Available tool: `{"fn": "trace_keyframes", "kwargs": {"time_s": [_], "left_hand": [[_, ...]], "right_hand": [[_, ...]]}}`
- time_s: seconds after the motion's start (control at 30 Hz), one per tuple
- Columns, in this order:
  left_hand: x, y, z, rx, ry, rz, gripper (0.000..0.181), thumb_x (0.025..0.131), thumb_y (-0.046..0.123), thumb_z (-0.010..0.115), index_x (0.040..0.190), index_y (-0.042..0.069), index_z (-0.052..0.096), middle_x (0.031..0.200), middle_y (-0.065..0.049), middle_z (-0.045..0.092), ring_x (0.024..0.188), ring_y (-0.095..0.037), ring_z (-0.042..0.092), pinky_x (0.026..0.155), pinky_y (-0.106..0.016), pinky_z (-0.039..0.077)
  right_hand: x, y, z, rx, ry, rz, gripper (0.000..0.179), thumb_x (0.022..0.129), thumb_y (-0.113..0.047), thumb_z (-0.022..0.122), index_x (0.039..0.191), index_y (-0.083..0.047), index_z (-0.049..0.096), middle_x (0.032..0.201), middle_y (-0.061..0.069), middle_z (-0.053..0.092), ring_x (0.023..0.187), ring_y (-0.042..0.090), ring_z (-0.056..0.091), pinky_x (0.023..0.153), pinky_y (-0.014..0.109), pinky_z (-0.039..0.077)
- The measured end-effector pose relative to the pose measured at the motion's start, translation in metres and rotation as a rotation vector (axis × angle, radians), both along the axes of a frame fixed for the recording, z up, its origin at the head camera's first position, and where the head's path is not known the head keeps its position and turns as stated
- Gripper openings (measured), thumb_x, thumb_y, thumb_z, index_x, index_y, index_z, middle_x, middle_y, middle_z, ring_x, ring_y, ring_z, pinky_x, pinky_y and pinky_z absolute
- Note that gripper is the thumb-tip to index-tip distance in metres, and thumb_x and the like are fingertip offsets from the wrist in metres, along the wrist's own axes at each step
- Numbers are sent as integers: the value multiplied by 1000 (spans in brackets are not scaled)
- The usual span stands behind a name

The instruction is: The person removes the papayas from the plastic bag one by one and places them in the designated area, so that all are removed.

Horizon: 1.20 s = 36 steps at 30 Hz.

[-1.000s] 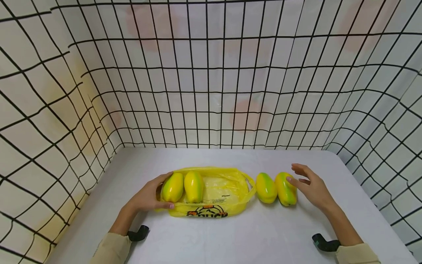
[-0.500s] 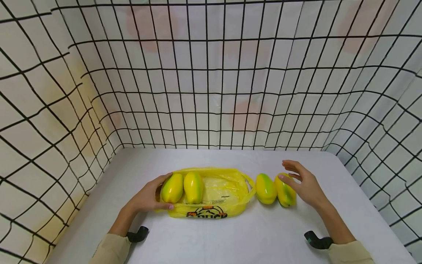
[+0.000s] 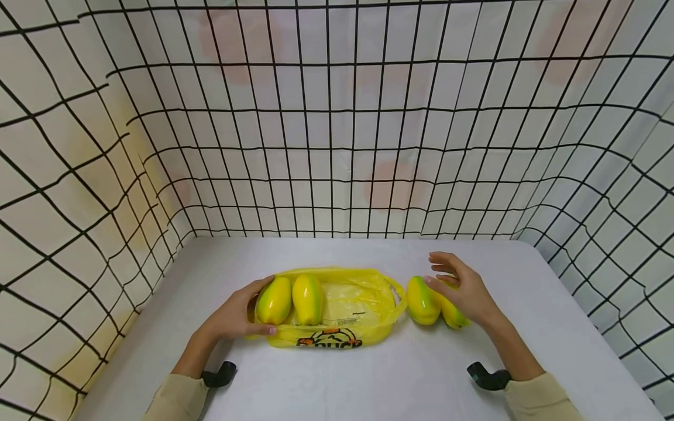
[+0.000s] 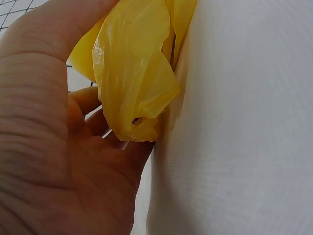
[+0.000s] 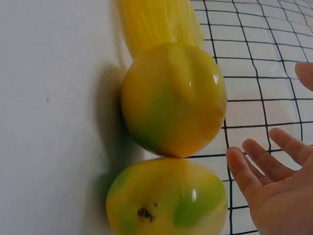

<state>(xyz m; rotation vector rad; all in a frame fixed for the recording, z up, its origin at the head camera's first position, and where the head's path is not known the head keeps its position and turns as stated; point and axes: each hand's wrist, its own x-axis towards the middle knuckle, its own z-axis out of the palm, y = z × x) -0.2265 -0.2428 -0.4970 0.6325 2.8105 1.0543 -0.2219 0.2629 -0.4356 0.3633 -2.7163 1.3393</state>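
Note:
A yellow plastic bag (image 3: pixel 379 333) with black and orange print lies on its side with its opening stretched wide. Two glossy yellow-green mangoes (image 3: pixel 275 301) (image 3: pixel 308 298) are at its left end. My left hand (image 3: pixel 231 313) grips that end, thumb on the front edge and fingers round the back; the left wrist view has the crumpled bag (image 4: pixel 134 73) between thumb and fingers. Two more mangoes (image 3: pixel 423 301) (image 3: pixel 454 314) lie side by side just right of the bag. Above them hovers my right hand (image 3: pixel 466 289), fingers spread and holding nothing, partly covering the farther-right mango.
The bag's handle loop (image 3: pixel 398 292) reaches close to the nearer loose mango. A white table (image 3: pixel 342 386) carries everything. Black wire grid (image 3: pixel 342 146) over white cloth walls the back and both sides. A dark wrist mount (image 3: pixel 487 377) sticks out from the right forearm.
My right hand has moved left, from beside the rightmost mango to above the two loose mangoes. The left hand, the bag and the mangoes stay where they were.

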Motion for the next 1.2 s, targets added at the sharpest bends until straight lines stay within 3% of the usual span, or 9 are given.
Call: {"fn": "trace_keyframes", "kwargs": {"time_s": [1.2], "left_hand": [[0,0,1,3,8,-7,118,68,58,90,161,14,33,162,-11,43,146,-38,45,118,-66,35]], "right_hand": [[-5,-60,-4,-90,-29,137,61,95,-40,74,148,-20,49,148,14,55,132,32,58,110,49,51]]}}
